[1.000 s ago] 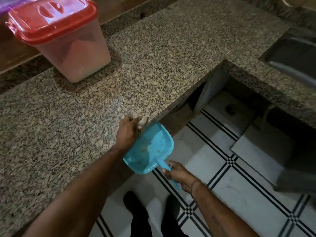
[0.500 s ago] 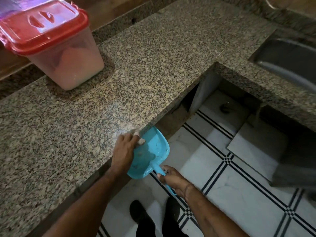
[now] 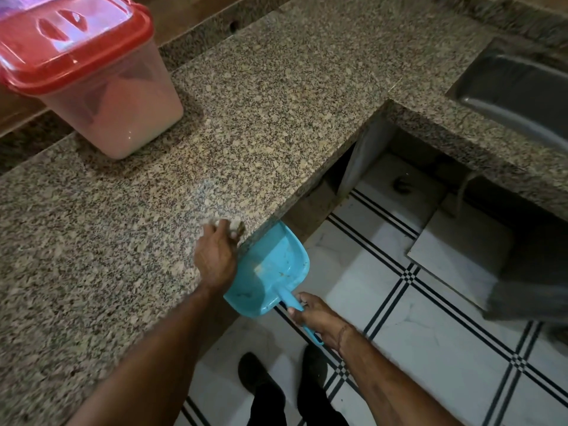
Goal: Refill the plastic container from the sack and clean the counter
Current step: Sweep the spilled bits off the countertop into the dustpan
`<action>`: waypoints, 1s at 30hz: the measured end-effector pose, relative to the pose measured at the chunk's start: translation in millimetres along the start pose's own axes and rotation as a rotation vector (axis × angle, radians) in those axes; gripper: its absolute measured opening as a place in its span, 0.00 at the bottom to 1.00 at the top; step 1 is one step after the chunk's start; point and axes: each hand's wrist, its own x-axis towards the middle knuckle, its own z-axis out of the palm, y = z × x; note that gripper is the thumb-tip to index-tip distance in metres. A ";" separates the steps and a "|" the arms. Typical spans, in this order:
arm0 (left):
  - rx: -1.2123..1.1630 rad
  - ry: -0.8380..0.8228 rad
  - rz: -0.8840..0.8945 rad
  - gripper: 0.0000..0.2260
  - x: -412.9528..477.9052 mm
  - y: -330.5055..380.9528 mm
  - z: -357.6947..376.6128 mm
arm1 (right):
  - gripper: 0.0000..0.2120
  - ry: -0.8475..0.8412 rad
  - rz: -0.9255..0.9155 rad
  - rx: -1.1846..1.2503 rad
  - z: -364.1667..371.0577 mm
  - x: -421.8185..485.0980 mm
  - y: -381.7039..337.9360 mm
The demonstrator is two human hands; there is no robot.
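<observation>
A clear plastic container with a red lid stands on the speckled granite counter at the far left, holding pale powder. My left hand lies flat at the counter's front edge, its fingertips dusted white, beside a small heap of spilled powder. Just below that edge my right hand grips the handle of a blue dustpan, whose open mouth sits against the counter lip. A little powder and debris lies inside the pan. No sack is in view.
A steel sink is set in the counter at the right. Below the counter is an open recess, and white floor tiles with black lines. My dark shoes stand near the counter base.
My left hand has slid back onto the counter from over the pan. The dustpan stays under the edge in my right hand. The view has shifted slightly.
</observation>
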 end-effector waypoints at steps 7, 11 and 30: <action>-0.068 -0.154 0.147 0.20 24.2 11.3 -5.4 | 0.07 -0.008 -0.006 -0.010 0.1 -1.4 -0.1; -0.082 -0.219 0.127 0.11 26.7 14.4 -7.5 | 0.13 0.020 0.024 -0.053 3.1 -2.0 0.3; -0.386 -0.241 0.212 0.15 27.1 -9.7 -7.5 | 0.05 0.055 0.002 -0.026 15.7 -6.2 3.2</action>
